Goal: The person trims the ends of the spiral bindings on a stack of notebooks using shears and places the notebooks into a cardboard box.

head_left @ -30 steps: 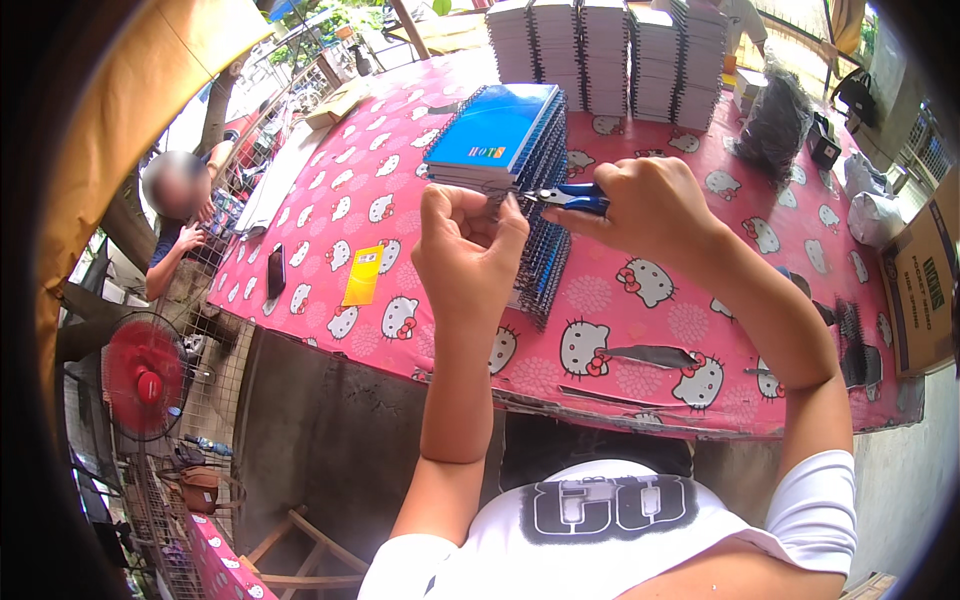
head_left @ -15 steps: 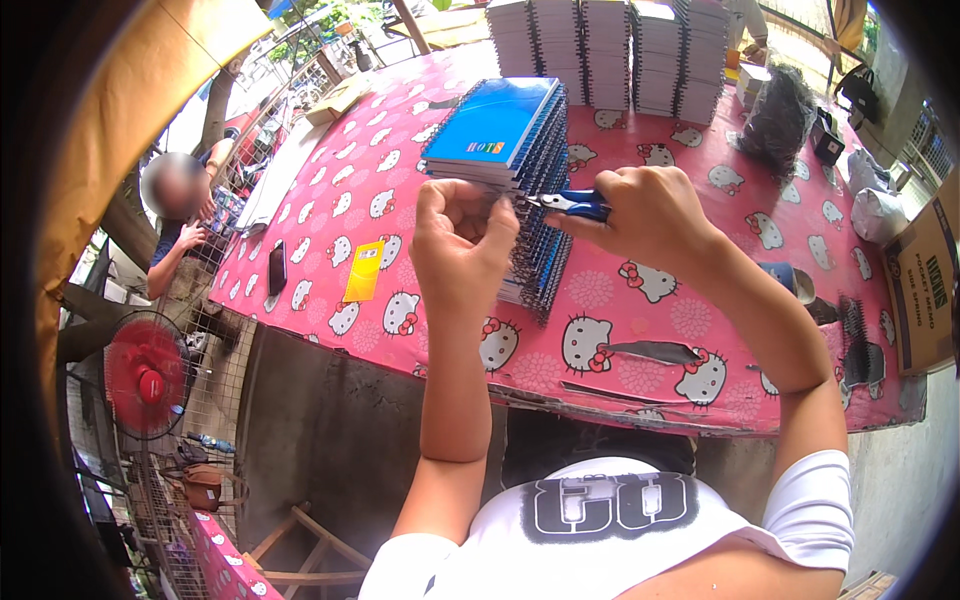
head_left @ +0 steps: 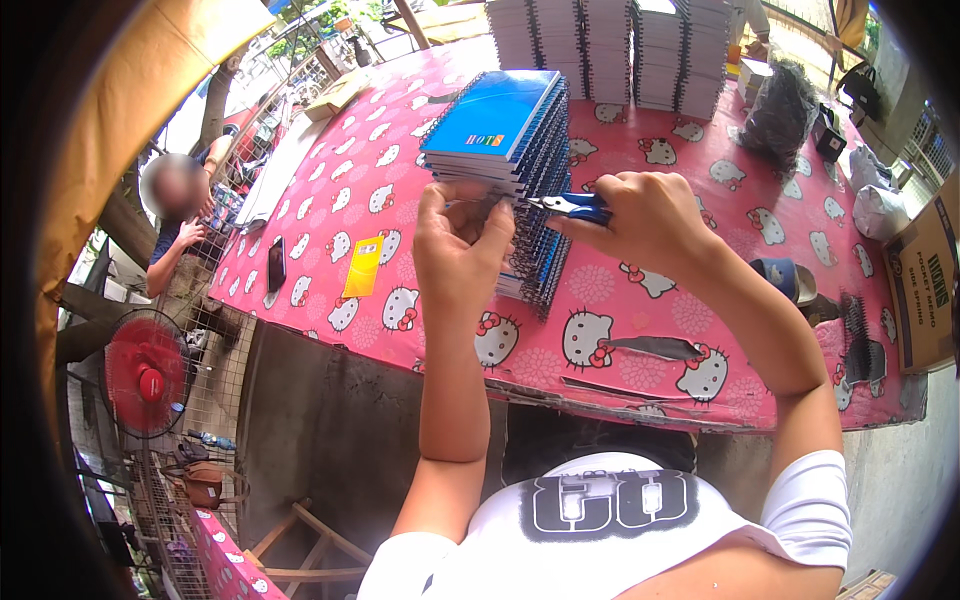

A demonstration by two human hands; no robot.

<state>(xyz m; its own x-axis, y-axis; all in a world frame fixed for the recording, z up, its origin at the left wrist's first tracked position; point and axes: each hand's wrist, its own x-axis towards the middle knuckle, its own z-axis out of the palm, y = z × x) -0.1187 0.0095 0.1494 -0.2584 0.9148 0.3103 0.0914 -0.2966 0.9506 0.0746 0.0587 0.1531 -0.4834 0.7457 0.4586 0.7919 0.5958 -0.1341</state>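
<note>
A tall stack of spiral-bound notebooks (head_left: 487,118) with a bright blue cover on top stands on the pink table. Its black wire coils face right. My right hand (head_left: 652,214) is wrapped round a pair of pliers (head_left: 578,206) with blue handles, and the jaws point left at the coils partway down the stack. Against the stack's near side, my left hand (head_left: 463,238) is closed, thumb and fingers pinched together close to the plier tips. What it pinches is too small to make out, and part of the binding is hidden behind it.
Tall stacks of notebooks (head_left: 605,55) stand at the back. A yellow booklet (head_left: 363,267) and a phone (head_left: 277,264) lie left; a dark plastic bundle (head_left: 782,112) and a carton (head_left: 922,270) are right. A person (head_left: 185,205) sits beyond the left edge, near a red fan (head_left: 148,372).
Both hands stay almost in place at the binding. The pliers and right hand have shifted slightly downward, and the view has tilted a little.
</note>
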